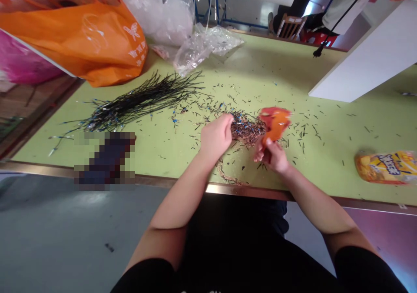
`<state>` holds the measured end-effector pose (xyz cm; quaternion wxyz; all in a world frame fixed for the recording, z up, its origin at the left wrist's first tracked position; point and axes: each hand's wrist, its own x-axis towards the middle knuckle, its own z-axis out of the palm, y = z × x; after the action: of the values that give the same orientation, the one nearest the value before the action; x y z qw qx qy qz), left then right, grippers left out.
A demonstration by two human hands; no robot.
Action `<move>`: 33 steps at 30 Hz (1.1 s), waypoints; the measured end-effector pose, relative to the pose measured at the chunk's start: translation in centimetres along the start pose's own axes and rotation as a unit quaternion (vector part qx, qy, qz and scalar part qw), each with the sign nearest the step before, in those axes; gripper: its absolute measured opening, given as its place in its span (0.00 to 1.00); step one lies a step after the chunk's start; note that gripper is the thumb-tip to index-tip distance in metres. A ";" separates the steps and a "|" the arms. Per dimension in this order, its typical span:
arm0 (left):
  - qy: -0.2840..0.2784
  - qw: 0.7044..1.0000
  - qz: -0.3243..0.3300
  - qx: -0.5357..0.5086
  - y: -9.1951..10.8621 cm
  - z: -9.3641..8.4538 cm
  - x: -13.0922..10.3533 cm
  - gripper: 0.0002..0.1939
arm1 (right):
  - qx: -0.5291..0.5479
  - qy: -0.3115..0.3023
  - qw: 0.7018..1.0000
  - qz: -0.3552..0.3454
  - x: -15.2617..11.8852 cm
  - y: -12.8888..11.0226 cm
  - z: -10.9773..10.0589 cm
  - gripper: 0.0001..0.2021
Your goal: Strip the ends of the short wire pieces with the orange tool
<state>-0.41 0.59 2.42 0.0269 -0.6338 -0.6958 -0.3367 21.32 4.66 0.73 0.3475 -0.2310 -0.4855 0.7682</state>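
Observation:
My left hand [216,137] is closed, with its fingers curled at the left side of a pile of short wire scraps [249,130]. Whatever it may hold is hidden. My right hand [274,154] grips an orange and red hand tool [276,121], blurred, upright over the pile's right edge. Black, blue and copper-coloured bits make up the heap. To the left lies a loose bundle of long black wires [140,99], some with blue and silvery ends.
An orange plastic bag [110,45] and clear plastic bags [208,45] stand at the back left. A dark pixelated object [107,158] lies at the front edge. On the right are a yellow-labelled bottle [387,168] and a white panel [365,54]. People sit beyond the table.

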 end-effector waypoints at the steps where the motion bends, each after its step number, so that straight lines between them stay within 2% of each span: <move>1: 0.018 1.000 -0.022 -0.002 -0.2 0.0 0.1 0.15 | 0.022 0.029 0.999 -0.040 0.1 -0.4 0.0 0.23; 3: 0.044 0.998 -0.034 -0.003 -0.4 0.1 0.2 0.15 | 0.049 0.085 0.992 -0.082 0.3 -1.1 -0.2 0.21; 5: 0.056 0.998 0.005 -0.005 -0.1 0.5 0.0 0.15 | 0.028 0.108 0.992 -0.063 0.4 -1.3 -0.4 0.23; 8: 0.078 0.994 0.080 0.009 1.0 1.1 -0.6 0.14 | -0.052 0.088 0.995 -0.007 0.2 -0.4 -0.4 0.27; 12: 0.096 0.988 0.116 0.040 2.4 1.4 -1.3 0.12 | -0.100 0.040 0.994 0.031 -0.1 1.3 0.0 0.29; 20: 0.073 0.990 0.118 0.020 3.0 1.3 -1.7 0.12 | -0.067 0.024 0.996 0.057 0.1 1.9 0.2 0.35; 27: 0.048 0.992 0.119 -0.009 3.3 1.0 -1.8 0.12 | -0.054 0.012 0.996 0.066 0.2 2.8 -0.7 0.35; 33: 0.051 0.993 0.106 -0.023 3.0 0.8 -1.5 0.12 | -0.035 -0.013 0.998 0.056 0.2 2.3 -0.6 0.33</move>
<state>2.89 -0.43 2.40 0.0830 -0.6864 -0.6145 -0.3800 20.88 4.51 -1.62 0.2887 -0.2599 -0.5031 0.7720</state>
